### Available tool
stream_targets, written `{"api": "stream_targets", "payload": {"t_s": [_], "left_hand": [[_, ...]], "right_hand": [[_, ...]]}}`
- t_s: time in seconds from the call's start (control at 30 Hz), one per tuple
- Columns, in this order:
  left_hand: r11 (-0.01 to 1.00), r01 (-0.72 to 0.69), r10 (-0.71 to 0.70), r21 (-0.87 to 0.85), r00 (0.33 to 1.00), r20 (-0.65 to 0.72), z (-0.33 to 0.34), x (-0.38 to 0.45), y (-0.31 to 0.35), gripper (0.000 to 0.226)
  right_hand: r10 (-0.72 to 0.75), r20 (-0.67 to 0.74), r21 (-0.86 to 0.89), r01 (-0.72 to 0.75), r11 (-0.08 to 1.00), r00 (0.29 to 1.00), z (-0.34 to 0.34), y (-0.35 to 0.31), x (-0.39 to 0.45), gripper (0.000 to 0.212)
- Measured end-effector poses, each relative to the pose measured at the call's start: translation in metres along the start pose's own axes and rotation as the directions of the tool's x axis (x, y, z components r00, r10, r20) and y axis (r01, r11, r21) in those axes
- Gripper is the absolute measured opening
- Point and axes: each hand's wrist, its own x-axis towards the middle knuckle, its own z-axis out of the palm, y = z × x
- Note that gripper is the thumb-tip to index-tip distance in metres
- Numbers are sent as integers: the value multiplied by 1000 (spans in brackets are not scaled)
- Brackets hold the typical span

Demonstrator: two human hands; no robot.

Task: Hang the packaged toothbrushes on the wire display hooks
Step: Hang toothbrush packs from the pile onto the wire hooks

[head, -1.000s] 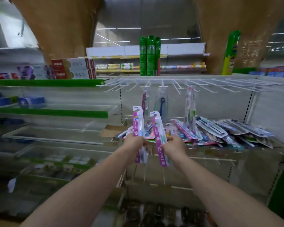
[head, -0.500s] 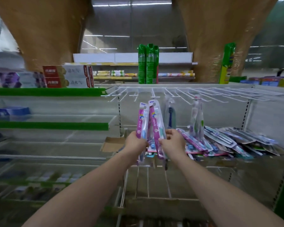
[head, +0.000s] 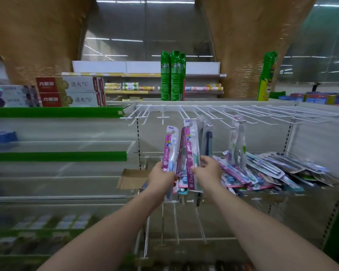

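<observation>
A pink pack [head: 170, 151] is gripped by the left hand [head: 160, 178], another [head: 192, 153] by the right hand [head: 209, 173]; lining holes onto hooks [head: 184, 114] is needed next.

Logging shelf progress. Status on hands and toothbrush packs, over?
Left hand grips purple pack. Right hand holds second pack, raised near hooks, not hung. Nothing blocking.

A white wire shelf [head: 272, 197] at the right carries a loose heap of packaged toothbrushes [head: 262, 173].
</observation>
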Motion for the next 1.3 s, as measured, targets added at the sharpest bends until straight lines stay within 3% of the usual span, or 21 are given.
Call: {"api": "stream_targets", "payload": {"t_s": [0.5, 1.07, 1.3], "left_hand": [[1000, -5, 7, 16, 993, -116, 8, 36, -5, 32], [1000, -13, 15, 26, 998, -62, 24, 70, -6, 37], [999, -51, 51, 11, 996, -79, 24, 61, -13, 35]], "right_hand": [[77, 99, 162, -93, 982, 992, 35, 13, 45, 49], [76, 124, -173, -54, 983, 989, 43, 14, 83, 33], [69, 91, -142, -56, 988, 993, 35, 19, 74, 34]]}}
